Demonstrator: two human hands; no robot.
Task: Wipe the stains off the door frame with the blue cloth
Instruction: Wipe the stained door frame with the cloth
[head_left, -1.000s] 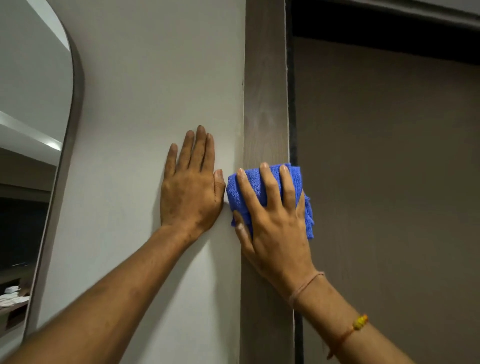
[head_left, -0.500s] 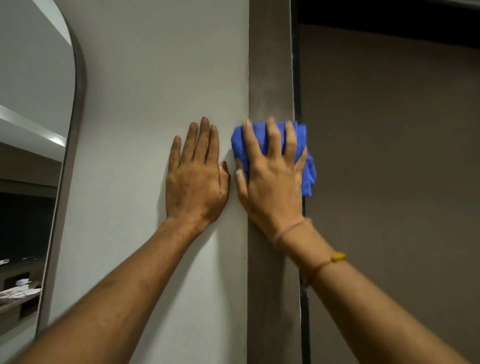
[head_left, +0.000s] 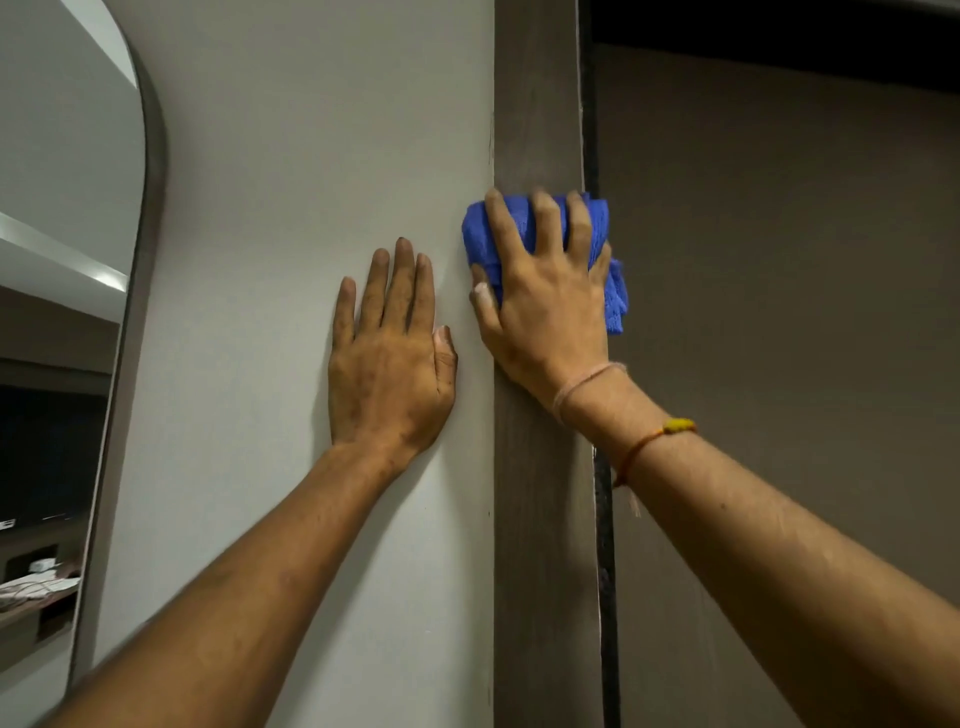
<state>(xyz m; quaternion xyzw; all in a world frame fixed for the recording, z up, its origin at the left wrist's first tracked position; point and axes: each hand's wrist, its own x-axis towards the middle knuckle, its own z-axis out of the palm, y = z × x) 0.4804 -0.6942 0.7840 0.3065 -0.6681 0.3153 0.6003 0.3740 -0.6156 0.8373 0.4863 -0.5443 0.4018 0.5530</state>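
Change: the right hand is riding higher on the door frame than a second ago, and the blue cloth is travelling up with it; half a second ago the cloth was already sitting near this height.
Meaning for the task: the wiping stroke is covering the frame's upper stretch; I judge the task mid-way, since faint dark marks are still showing along the frame's left edge above the cloth.
Blue cloth: bunched, lying flat against the frame's face, spilling slightly over the frame's right edge and onto the wall side at its left edge.
Right grip: fingers spreading over the cloth and pinning it to the frame, thumb tucking in at the frame's left edge — pressing more than clutching.
Left grip: the left hand is lying open and flat on the pale wall just left of the frame, holding nothing, staying where it was and bracing the body.
Door: the brown door panel is sitting right of the frame, beyond a dark gap.
Mirror: the arched mirror is hanging well left of the frame.
Containers: none showing near the frame; small items reflected in the mirror are too blurred to name.
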